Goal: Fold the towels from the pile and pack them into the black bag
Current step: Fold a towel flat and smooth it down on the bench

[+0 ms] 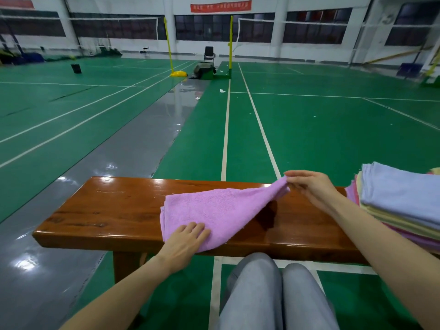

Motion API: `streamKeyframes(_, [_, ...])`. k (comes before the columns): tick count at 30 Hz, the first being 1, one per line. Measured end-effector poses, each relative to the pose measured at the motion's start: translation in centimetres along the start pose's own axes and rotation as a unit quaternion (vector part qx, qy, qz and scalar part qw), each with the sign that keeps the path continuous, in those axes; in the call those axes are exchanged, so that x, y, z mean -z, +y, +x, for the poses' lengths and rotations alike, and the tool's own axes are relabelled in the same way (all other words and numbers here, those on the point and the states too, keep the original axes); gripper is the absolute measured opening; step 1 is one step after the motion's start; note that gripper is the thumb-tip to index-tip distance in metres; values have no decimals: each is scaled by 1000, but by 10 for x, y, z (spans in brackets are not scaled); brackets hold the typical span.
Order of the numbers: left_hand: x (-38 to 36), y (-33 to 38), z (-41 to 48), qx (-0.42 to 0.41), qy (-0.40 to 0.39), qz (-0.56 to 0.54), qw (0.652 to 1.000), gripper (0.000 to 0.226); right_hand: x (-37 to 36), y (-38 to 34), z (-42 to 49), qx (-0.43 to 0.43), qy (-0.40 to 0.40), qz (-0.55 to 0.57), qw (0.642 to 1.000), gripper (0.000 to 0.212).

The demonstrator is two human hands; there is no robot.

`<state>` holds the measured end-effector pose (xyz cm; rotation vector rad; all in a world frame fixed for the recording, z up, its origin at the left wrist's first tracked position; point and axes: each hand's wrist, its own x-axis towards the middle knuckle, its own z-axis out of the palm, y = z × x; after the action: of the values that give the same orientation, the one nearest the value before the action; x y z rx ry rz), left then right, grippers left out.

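Evidently mid-fold: left hand (184, 236) lies flat, fingers straight, pinning the purple towel (214, 210) on the table (114, 206) at lower centre, so right hand (307, 184) can pinch its lifted corner; pile (400, 201) waits at right edge, bag unseen.

A purple towel (214, 210) lies on a wooden bench (107, 210). The right hand (309, 184) pinches its far right corner, lifted off the wood. Left of and nearer than that pinch, the left hand (184, 239) presses flat on the towel's near edge. Just right of the pinch sits the towel pile (400, 201).
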<state>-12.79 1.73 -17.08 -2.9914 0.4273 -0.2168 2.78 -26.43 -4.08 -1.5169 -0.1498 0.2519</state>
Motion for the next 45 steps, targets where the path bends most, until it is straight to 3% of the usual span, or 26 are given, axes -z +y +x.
streamKeyframes(2, [11,2,0,17,25,-53,998,61,2,-10,6,28,-19,-158,987,34])
streamKeyframes(3, [19,-1,0,37,30,-93,995,43,5,-14,7,59,-27,-282,957,37])
streamKeyframes(6, [43,-19,7,111,121,-120,979,16,13,-18,14,171,-55,-581,794,38])
streamKeyframes(7, [53,-27,12,143,153,-119,970,15,14,-20,15,192,-50,-623,756,35])
streamKeyframes(8, [64,-36,18,175,168,-114,963,17,14,-22,16,201,-34,-638,742,30])
streamKeyframes(11, [99,-62,41,249,199,-88,944,25,8,-37,20,203,46,-608,766,17])
streamKeyframes(15, [143,-89,69,286,205,-69,934,28,5,-65,33,148,89,-557,813,16])
streamKeyframes(19, [186,-101,88,315,235,-114,912,27,5,-102,41,165,136,-472,855,24])
streamKeyframes(25, [245,-107,112,312,274,-244,876,20,6,-153,52,180,189,-279,924,26])
streamKeyframes(29, [266,-111,122,290,290,-425,807,18,6,-173,48,163,179,-151,959,21])
streamKeyframes(31, [271,-112,124,277,293,-442,801,24,8,-177,43,150,177,-113,966,6])
streamKeyframes(34, [274,-108,122,268,300,-404,821,13,14,-176,39,144,185,-92,968,5])
streamKeyframes(38, [278,-108,122,257,322,-396,821,17,18,-177,34,145,192,-104,965,30])
streamKeyframes(41, [285,-102,122,271,321,-449,789,13,17,-178,35,154,195,-125,961,29])
streamKeyframes(45, [281,-91,121,322,252,-583,702,20,13,-175,36,202,232,-203,930,26])
